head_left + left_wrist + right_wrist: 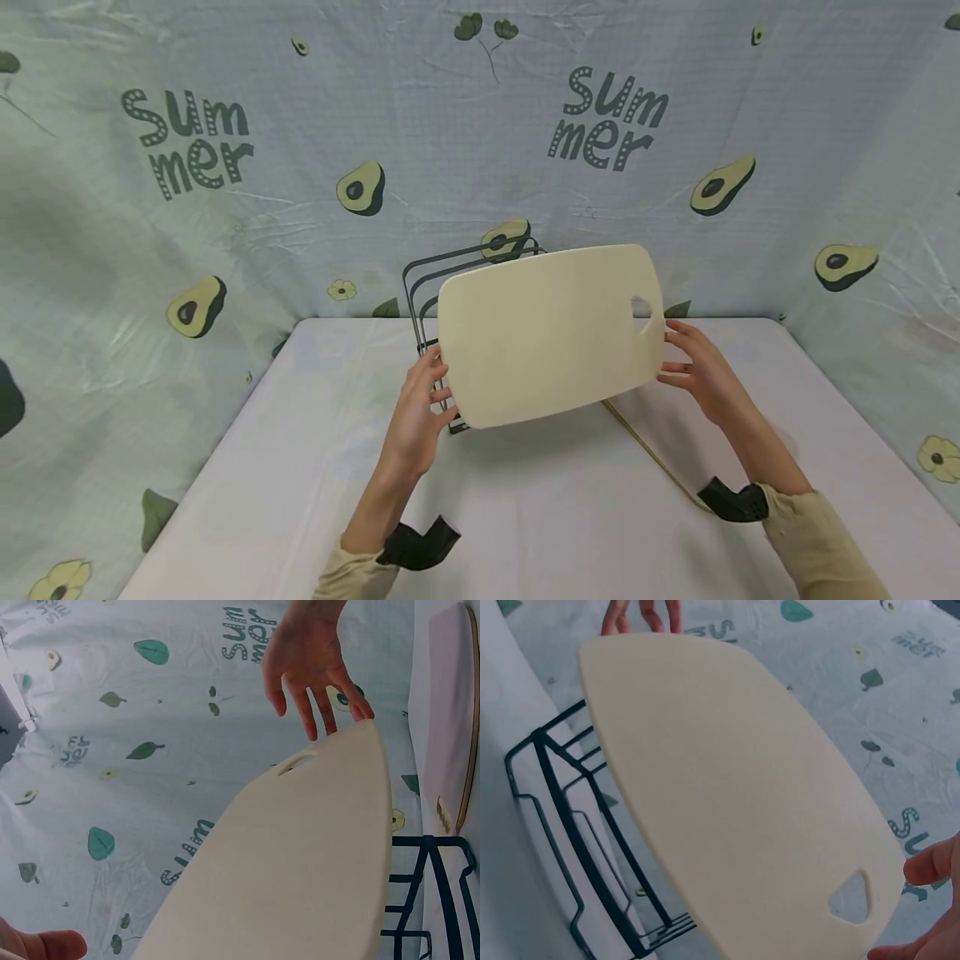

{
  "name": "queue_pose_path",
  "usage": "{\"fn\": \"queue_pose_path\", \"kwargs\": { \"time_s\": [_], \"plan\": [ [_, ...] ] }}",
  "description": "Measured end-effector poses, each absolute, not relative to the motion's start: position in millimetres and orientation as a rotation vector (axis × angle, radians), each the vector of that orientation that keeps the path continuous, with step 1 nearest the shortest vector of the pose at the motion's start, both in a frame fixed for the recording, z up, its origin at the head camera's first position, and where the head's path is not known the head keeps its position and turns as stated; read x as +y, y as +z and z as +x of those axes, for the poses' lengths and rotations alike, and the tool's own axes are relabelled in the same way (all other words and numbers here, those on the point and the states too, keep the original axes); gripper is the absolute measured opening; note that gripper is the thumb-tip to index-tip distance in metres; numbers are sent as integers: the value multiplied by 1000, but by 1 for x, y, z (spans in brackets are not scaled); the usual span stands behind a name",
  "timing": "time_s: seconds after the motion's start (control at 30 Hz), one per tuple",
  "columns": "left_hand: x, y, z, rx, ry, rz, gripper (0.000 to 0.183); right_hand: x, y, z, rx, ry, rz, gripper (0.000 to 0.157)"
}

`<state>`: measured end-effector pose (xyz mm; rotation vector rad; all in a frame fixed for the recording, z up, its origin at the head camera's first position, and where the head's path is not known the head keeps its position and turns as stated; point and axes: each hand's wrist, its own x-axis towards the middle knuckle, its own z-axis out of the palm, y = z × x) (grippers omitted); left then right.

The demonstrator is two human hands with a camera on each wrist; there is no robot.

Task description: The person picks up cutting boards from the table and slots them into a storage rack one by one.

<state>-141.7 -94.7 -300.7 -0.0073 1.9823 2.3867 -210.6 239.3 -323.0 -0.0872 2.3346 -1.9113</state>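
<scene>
A cream cutting board (551,337) with a handle hole near its right end is held up above the table, tilted with its right end higher. The left hand (422,417) has its fingertips at the board's left end. At the opposite end, beside the hole, the right hand (708,375) touches the edge with spread, fairly straight fingers. The board hangs between the two sets of fingertips. Behind its left part stands a black wire rack (420,287), largely covered by the board in the head view.
A flat pale board with a brown edge (466,776) lies on the white-covered table (360,500). Printed cloth (450,125) with avocados and lettering hangs behind and at both sides. Black wrist mounts (420,546) sit on both forearms.
</scene>
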Motion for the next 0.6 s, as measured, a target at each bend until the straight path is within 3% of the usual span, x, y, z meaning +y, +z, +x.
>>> {"fn": "queue_pose_path", "kwargs": {
  "time_s": [0.4,0.6],
  "plan": [
    [-104,-285,-144,2004,2442,70,49,229,-310,-221,2244,-2077,-179,64],
    [-107,-276,-148,2006,2479,86,46,224,-306,-229,2242,-2140,-272,55]
  ]
}}
